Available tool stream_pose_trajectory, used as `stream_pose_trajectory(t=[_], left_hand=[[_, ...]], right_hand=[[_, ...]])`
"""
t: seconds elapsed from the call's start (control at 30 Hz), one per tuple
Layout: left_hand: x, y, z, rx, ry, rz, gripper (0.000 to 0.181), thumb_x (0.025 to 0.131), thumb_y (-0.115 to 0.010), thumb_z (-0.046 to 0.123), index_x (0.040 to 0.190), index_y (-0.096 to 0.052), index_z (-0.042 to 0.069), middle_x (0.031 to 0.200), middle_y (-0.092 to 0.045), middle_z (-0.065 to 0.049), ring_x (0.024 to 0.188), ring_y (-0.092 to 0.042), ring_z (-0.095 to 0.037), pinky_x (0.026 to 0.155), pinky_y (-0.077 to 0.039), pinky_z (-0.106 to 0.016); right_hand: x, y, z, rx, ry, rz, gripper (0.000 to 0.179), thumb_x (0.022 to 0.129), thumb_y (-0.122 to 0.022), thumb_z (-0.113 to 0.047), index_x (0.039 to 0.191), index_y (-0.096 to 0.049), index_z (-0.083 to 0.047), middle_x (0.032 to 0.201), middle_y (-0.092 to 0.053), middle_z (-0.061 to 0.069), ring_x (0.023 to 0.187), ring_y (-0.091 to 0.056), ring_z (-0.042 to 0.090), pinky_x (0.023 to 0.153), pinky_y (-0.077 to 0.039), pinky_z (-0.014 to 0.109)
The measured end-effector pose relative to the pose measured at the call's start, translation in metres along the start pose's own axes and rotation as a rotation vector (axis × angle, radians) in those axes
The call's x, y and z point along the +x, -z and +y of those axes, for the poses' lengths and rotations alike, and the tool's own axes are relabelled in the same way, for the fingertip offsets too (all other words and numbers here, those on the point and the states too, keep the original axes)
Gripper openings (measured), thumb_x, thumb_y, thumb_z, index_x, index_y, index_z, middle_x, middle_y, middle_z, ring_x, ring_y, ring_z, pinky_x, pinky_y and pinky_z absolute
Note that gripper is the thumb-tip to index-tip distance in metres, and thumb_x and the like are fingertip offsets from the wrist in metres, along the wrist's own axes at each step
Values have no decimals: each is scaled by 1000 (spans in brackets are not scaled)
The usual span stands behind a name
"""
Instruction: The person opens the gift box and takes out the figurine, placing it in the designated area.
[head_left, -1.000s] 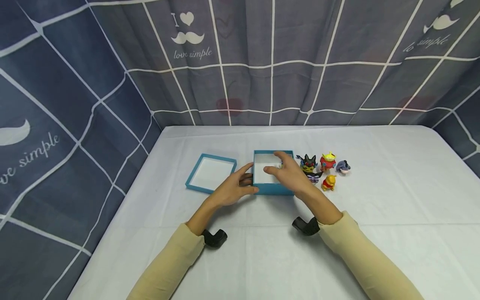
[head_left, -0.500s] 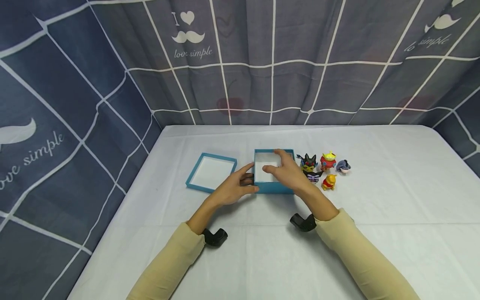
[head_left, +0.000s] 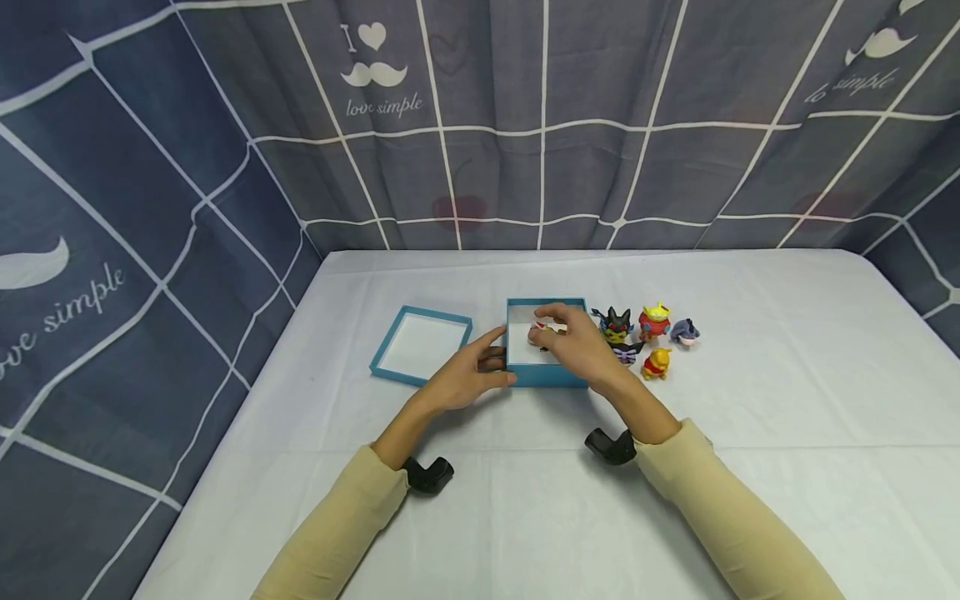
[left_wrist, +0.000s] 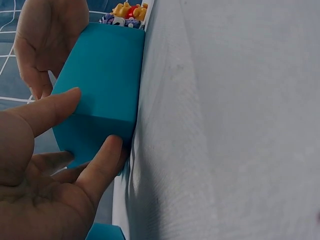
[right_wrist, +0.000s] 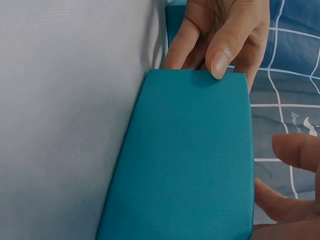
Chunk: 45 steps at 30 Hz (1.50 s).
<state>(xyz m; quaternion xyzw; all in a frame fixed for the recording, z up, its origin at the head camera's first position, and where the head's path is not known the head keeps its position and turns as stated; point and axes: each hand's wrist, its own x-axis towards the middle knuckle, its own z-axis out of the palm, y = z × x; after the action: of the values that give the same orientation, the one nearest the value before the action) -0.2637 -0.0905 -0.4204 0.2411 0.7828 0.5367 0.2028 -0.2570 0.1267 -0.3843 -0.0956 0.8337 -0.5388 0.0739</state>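
Note:
A teal open box (head_left: 551, 377) stands on the white table. My left hand (head_left: 468, 379) rests against its left end, the thumb on the front wall and the other fingers spread along the side. My right hand (head_left: 581, 342) reaches into the box from the right. Between its thumb and fingers shows a small red, white and yellow toy figure (head_left: 538, 327), partly covered by the hand. In the right wrist view the wall of the box (right_wrist: 180, 155) hides the figure, and both hands show beside it.
Left of the box lies its white-lined teal lid (head_left: 422, 346). Several toy figures stand to the right: a black-eared one (head_left: 617, 323), a green-headed one in red (head_left: 655, 322), a blue donkey (head_left: 686, 332), a yellow bear (head_left: 656, 363) and a purple-and-black one (head_left: 627, 353).
My right hand's fingers have drawn closer together in the box, and the small figure now shows between them, further left than before. My left hand has stayed against the box.

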Motion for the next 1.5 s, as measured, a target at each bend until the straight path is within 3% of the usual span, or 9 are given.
stream_pose_trajectory(t=[0.3, 0.47, 0.77, 0.87, 1.2, 1.33, 1.5], left_hand=[[-1, -1, 1, 27, 14, -2, 83, 96, -66, 16, 159, -13, 6, 151, -37, -23, 134, -45, -33, 105, -42, -42], [0, -1, 1, 36, 17, 2, 83, 96, -67, 18, 159, -14, 6, 150, -38, -23, 134, -45, -33, 105, -42, -42], [0, 0, 1, 45, 20, 12, 83, 95, -68, 19, 159, -16, 7, 150, -39, -23, 134, -45, -32, 106, -41, -43], [0, 0, 1, 43, 21, 17, 83, 95, -68, 19, 159, -16, 8, 150, -39, -23, 134, -44, -32, 106, -41, -43], [0, 0, -1, 34, 25, 10, 83, 95, -68, 18, 159, -15, 10, 151, -37, -22, 135, -44, -31, 105, -42, -42], [1, 0, -1, 36, 16, 7, 83, 96, -67, 18, 159, -14, 10, 151, -37, -23, 135, -44, -32, 106, -41, -42], [0, 0, -1, 35, 25, 18, 83, 95, -68, 18, 159, -16, 10, 149, -41, -21, 134, -45, -31, 106, -41, -43]], right_hand=[[7, 4, -2, -39, -93, -132, 66, 100, -58, -24, 152, -27, 3, 155, -26, 23, 137, -31, 44, 105, -34, 61], [14, 7, -2, -47, -120, -159, 66, 100, -57, -26, 151, -27, 4, 155, -26, 24, 138, -30, 43, 106, -32, 60], [18, 10, 0, 21, -107, -209, 58, 101, -55, -18, 148, -31, 6, 146, -36, 27, 119, -54, 39, 103, -39, 56], [19, 10, 0, 20, -102, -220, 57, 100, -56, -15, 148, -31, 6, 147, -36, 26, 117, -56, 38, 102, -41, 55], [30, 15, -1, -78, -148, -225, 67, 100, -57, -14, 153, -21, 8, 155, -23, 28, 140, -28, 43, 109, -30, 57], [30, 16, -2, -84, -158, -242, 68, 100, -58, -13, 153, -21, 7, 153, -27, 30, 138, -32, 43, 109, -31, 58], [32, 15, -4, -81, -147, -282, 66, 99, -58, -12, 153, -23, 6, 144, -42, 29, 130, -44, 41, 106, -37, 55]])
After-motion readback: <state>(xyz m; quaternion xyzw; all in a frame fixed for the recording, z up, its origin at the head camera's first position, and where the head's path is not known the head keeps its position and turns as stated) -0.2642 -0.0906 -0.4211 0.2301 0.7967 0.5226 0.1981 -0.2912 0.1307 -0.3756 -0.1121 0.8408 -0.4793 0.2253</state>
